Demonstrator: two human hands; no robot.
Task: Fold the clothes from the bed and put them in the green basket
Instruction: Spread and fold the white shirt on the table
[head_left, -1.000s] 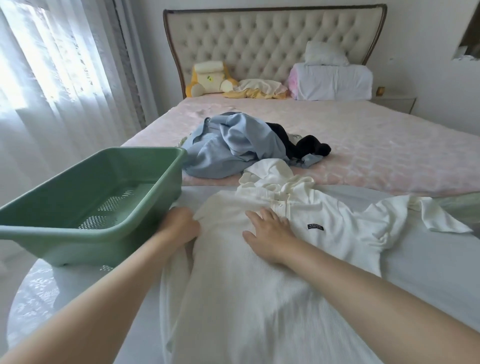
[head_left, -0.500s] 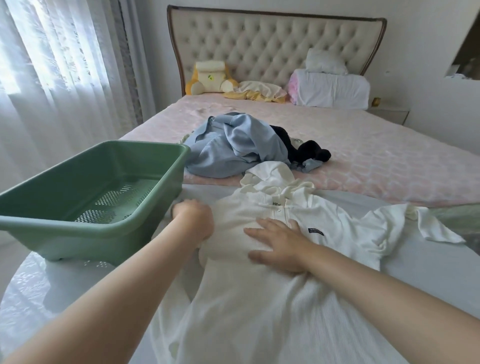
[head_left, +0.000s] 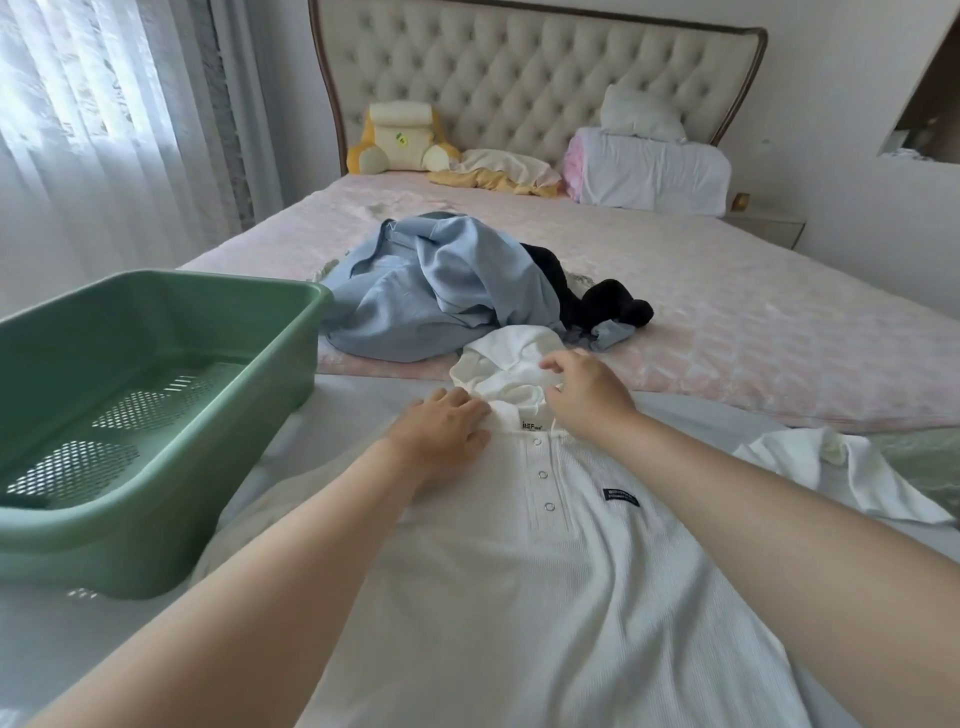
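Items counted: one green basket (head_left: 156, 332); one white polo shirt (head_left: 519, 597), with three snap buttons (head_left: 543, 474) and one dark chest label (head_left: 619, 496); one light blue garment (head_left: 436, 291); one black garment (head_left: 608, 306); two hands, namely left hand (head_left: 441, 431) and right hand (head_left: 587, 392); one yellow plush toy (head_left: 400, 140); two white pillows (head_left: 649, 171).

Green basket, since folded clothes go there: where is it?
Head view, left side: the green basket sits beside the white shirt, near the blue garment.
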